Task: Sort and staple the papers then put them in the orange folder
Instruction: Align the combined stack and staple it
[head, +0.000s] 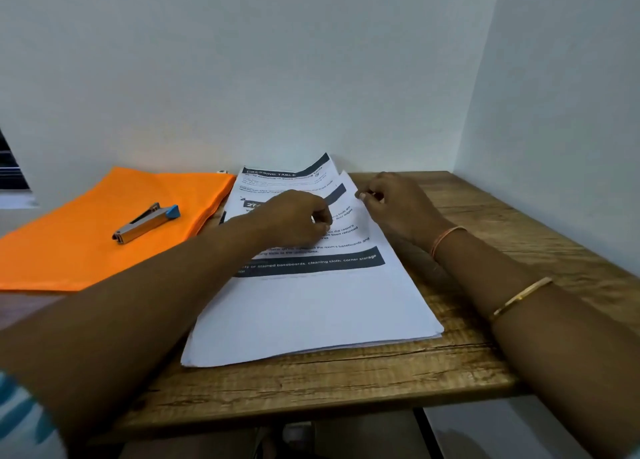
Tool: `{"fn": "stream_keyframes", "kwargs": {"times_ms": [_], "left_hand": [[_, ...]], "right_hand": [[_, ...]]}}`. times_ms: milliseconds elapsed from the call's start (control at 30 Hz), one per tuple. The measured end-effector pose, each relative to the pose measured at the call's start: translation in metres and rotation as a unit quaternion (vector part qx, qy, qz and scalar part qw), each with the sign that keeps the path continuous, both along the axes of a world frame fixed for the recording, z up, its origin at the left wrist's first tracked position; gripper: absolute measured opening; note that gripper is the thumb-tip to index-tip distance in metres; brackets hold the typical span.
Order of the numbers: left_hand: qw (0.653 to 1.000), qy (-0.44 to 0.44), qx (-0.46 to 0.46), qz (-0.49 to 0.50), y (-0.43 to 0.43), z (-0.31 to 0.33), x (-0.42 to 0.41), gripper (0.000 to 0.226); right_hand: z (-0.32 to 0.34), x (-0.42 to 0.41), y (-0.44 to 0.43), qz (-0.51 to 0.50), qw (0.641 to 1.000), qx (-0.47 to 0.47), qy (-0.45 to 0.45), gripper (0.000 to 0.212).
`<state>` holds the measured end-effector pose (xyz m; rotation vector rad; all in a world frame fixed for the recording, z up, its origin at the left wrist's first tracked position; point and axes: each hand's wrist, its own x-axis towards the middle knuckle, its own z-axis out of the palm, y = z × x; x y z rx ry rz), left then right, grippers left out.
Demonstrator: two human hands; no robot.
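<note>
step: sorting | papers stacked on surface, long axis 6 to 12 o'clock | right grip pinches top sheet's right edge | left grip curled on the print, hold unclear | stapler on orange folder at 9 o'clock — left grip nearer

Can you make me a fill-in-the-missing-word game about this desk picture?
1. The stapler lies on the ____ folder.
2. The papers lie on a ____ table.
3. The gold bangle is on the ____ arm.
4. The left hand and the right hand both touch the ____.

Missing words: orange, wooden, right, papers.
</note>
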<state>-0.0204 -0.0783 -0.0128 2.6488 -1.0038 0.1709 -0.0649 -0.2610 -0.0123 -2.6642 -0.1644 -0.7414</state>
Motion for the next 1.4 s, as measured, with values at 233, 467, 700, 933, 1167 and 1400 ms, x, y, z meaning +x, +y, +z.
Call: {"fn": "stream_keyframes", "kwargs": {"times_ms": [233,467,700,933,1167,1400], "left_hand": [[0.994,-0.011,-0.107,0.005,0.005,-0.020,-0.004,0.044],[0.987,-0.007,-0.157,0.034,0.005,-0.023,-0.005,0.079],[0.983,-0.048,-0.144,0.099,0.006,-0.023,-0.006,0.036],[0.975,-0.076,-0.158,0.136,0.005,-0.017,-0.011,0.029],[0.974,-0.047,-0.193,0.113,0.006,-0.020,-0.009,0.029],[0.978,-0.025,-0.180,0.107,0.005,-0.021,-0.007,0.028]], "right_hand": [[-0.003,-0.008,0.012,0.100,0.991,0.086,-0.019,0.024],[-0.003,-0.010,0.018,0.129,0.975,0.176,0.046,0.026],[0.001,-0.006,0.007,0.035,0.983,0.179,-0.017,0.036],[0.002,-0.005,0.005,0.010,0.983,0.182,0.004,0.036],[0.003,-0.007,0.007,0.017,0.983,0.180,0.010,0.032],[0.001,-0.005,0.007,0.026,0.981,0.192,0.000,0.031]]}}
